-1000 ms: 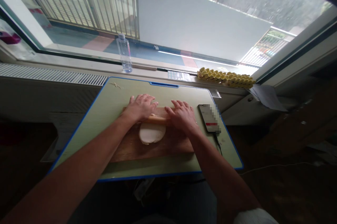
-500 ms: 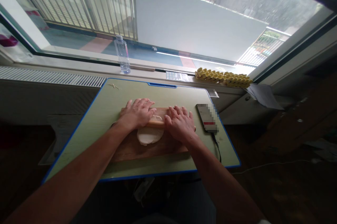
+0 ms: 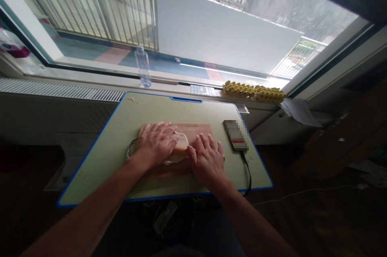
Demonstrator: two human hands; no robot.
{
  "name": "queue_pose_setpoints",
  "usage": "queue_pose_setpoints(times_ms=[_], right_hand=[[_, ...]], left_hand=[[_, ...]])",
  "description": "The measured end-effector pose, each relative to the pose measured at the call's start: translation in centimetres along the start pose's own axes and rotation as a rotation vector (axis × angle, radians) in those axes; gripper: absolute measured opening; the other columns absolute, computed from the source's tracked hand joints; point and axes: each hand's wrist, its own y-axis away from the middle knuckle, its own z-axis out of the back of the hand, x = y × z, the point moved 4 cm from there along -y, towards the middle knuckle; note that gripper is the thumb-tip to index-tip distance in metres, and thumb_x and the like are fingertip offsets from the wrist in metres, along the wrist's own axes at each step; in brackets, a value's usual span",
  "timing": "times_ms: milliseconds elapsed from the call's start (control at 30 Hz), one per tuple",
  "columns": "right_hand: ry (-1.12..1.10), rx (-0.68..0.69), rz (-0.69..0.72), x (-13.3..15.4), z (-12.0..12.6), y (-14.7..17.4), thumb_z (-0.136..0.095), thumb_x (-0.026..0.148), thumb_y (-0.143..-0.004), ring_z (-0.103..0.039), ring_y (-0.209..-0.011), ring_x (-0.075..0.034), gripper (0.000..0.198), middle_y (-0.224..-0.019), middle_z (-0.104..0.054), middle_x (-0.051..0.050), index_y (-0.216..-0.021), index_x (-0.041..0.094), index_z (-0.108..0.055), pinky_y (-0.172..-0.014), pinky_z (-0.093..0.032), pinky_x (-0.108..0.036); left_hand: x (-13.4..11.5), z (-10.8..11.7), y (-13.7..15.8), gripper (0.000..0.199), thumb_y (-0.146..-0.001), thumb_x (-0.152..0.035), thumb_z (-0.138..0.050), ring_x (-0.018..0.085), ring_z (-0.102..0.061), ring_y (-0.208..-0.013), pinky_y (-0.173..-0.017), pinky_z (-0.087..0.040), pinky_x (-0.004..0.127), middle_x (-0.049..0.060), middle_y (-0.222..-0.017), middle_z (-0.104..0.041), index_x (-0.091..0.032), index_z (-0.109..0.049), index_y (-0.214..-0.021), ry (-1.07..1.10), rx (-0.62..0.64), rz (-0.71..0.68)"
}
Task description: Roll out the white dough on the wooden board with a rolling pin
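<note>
Presently pressing from above on a wooden rolling pin (image 3: 180, 151), laying the left hand (image 3: 157, 140) over its left part and the right hand (image 3: 208, 158) over its right part. Holding the fingers open and nearly straight, on the left rather close together, on the right a little more spread; not being able to tell any curl of the fingertips around the pin. Having the pale dough (image 3: 181, 139) under the pin, on a wooden board (image 3: 201, 128), showing at both far and near sides of the pin and partly hiding beneath the left hand. Seeing this board lying on a green table (image 3: 99, 160) with blue edge. Noticing farther right a phone (image 3: 236, 136) with blurred screen, joining a black cable (image 3: 249, 174). Seeing also, on the far windowsill (image 3: 166, 89), a clear bottle (image 3: 143, 67) at left and a yellow tray (image 3: 254, 91) at right.
</note>
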Motion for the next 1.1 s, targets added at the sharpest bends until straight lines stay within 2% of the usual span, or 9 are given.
queue_pose_setpoints(times_ms=[200,400,600,900,1100], right_hand=[[-0.011,-0.045,-0.008,-0.2,-0.2,-0.4,-0.033,0.055,-0.116,-0.033,-0.164,-0.035,0.060,-0.174,-0.045,-0.007,-0.164,0.026,-0.054,-0.132,-0.023,-0.061],[-0.027,-0.037,0.000,-0.6,-0.1,-1.9,-0.033,0.056,-0.116,-0.034,-0.163,-0.035,0.059,-0.173,-0.048,-0.005,-0.164,0.029,-0.055,-0.132,-0.024,-0.061],[-0.024,-0.051,-0.002,-0.8,-0.1,-3.2,-0.033,0.058,-0.117,-0.035,-0.163,-0.035,0.057,-0.172,-0.050,-0.004,-0.161,0.031,-0.057,-0.132,-0.023,-0.063],[-0.039,0.003,-0.023,-1.4,0.2,-5.7,-0.034,0.060,-0.115,-0.034,-0.163,-0.034,0.058,-0.174,-0.045,-0.003,-0.164,0.034,-0.054,-0.133,-0.023,-0.062],[-0.067,0.068,-0.023,-2.2,0.1,-8.3,-0.035,0.067,-0.113,-0.031,-0.165,-0.036,0.065,-0.177,-0.041,-0.005,-0.167,0.033,-0.049,-0.133,-0.023,-0.062]], left_hand=[[0.0,0.1,-0.9,0.058,-0.109,-0.054,-0.035,0.030,-0.047,-0.155,-0.129,-0.031,0.057,0.007,-0.169,-0.055,-0.034,-0.059,-0.158,-0.010,0.086,0.032],[0.2,-0.1,-2.4,0.064,-0.108,-0.058,-0.031,0.036,-0.045,-0.156,-0.127,-0.030,0.067,0.011,-0.172,-0.050,-0.031,-0.055,-0.161,0.016,0.178,0.038],[0.5,-0.2,-3.8,0.066,-0.108,-0.059,-0.028,0.036,-0.043,-0.158,-0.128,-0.028,0.069,0.010,-0.175,-0.046,-0.032,-0.051,-0.164,0.037,0.254,0.065],[1.0,-0.5,-6.0,0.067,-0.109,-0.059,-0.025,0.036,-0.039,-0.161,-0.130,-0.026,0.070,0.010,-0.177,-0.042,-0.031,-0.048,-0.166,0.067,0.276,0.069],[1.5,-1.1,-7.7,0.062,-0.110,-0.055,-0.029,0.033,-0.046,-0.155,-0.129,-0.030,0.065,0.013,-0.170,-0.051,-0.027,-0.056,-0.158,0.057,0.161,0.060]])
